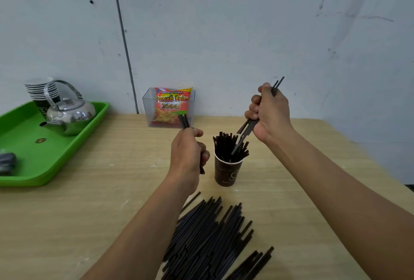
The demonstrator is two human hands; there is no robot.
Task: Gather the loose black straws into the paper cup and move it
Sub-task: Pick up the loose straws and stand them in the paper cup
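Black straws (208,235) litter a wooden table (89,212) against a scuffed wall (246,44).

Bare left grip (187,154), bare right grip (271,114), bare forearms (143,223).

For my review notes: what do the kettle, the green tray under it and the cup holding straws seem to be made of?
Kettle: polished metal, probably stainless steel; its body mirrors the surroundings. Green tray: likely moulded plastic, with even glossy colour and a rounded rim. Paper cup: printed paper, judging by its matte brown wall and thin rim.
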